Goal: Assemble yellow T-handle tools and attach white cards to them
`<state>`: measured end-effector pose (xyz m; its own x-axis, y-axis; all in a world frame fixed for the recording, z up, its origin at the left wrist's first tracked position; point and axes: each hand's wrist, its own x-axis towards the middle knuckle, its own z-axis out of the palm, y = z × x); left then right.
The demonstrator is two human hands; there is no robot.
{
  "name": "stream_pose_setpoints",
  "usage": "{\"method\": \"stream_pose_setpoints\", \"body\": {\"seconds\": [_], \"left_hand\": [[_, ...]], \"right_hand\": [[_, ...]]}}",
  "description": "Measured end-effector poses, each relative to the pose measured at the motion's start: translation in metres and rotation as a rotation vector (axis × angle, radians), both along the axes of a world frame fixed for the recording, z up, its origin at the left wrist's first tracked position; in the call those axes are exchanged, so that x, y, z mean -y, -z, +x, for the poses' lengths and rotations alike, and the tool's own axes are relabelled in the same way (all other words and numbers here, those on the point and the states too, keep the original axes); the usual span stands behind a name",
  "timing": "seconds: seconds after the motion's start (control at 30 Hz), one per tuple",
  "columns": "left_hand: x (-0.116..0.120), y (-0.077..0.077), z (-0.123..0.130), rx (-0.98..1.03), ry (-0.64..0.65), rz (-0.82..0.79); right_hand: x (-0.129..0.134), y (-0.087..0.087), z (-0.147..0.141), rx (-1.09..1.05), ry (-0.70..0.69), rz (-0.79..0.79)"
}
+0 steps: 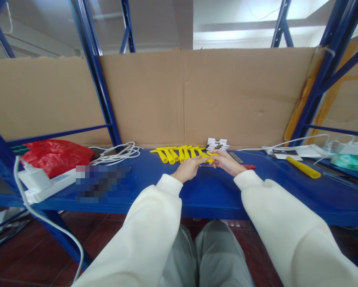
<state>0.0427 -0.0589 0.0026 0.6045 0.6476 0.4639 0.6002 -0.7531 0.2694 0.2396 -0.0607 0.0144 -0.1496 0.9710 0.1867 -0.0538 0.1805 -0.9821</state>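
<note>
My left hand (186, 169) and my right hand (225, 162) come together just above the blue shelf top. Their fingers are closed on a yellow plastic piece (210, 160), mostly covered by the fingers. Just behind my left hand lies a row of several yellow T-shaped plastic pieces (168, 153), each with a round hollow handle pointing toward me. A stack of small white notched pieces (217, 143) sits behind my right hand. Beside that hand lies a flat grey strip (236, 157). A red object (249, 167), partly hidden by my right hand, rests nearby.
Cardboard (226, 95) walls off the back between blue posts. At left are a red plastic bag (57, 155), a coiled white cable (119, 153) and a power strip (59, 180). A yellow tube (304, 167) and a green-white packet (350, 160) lie at right.
</note>
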Motion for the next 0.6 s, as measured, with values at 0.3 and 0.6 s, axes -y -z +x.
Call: {"method": "stream_pose_setpoints", "body": {"seconds": [0.3,0.6], "left_hand": [[0.003,-0.014,0.007,0.675,0.077,-0.346],[0.016,-0.021,0.010,1.052,0.066,-1.004]], "right_hand": [[-0.026,-0.003,0.063,0.630,0.776,0.069],[-0.028,0.006,0.070,1.153,0.744,-0.102]]}}
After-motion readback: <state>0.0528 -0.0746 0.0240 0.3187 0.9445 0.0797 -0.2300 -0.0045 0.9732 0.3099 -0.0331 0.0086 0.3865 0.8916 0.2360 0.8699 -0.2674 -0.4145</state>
